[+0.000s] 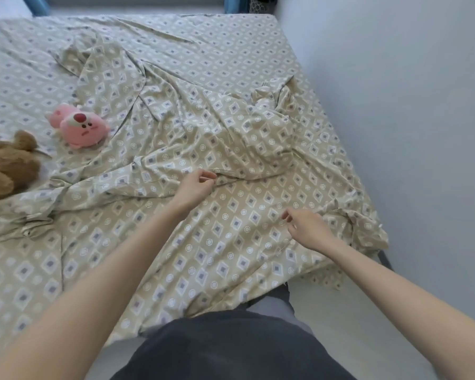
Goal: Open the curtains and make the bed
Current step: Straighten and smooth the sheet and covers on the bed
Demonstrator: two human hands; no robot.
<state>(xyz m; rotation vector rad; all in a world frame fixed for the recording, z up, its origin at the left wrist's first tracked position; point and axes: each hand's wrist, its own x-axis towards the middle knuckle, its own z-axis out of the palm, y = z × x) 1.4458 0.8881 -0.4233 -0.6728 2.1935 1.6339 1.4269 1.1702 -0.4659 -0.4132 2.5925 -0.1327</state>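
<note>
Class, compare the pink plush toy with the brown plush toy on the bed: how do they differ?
The pink plush toy is bright pink with a printed face showing; the brown plush toy is shaggy brown, no face visible. The pink one lies nearer the crumpled cover; the brown one sits at the picture's left edge, partly cut off. Both lie on the bed, untouched.

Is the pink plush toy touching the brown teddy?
Apart. The head view shows patterned sheet between the pink plush toy and the brown teddy.

Beige diamond-patterned cover [203, 138], rumpled, bunched mid-bed, draped over near edge
</note>
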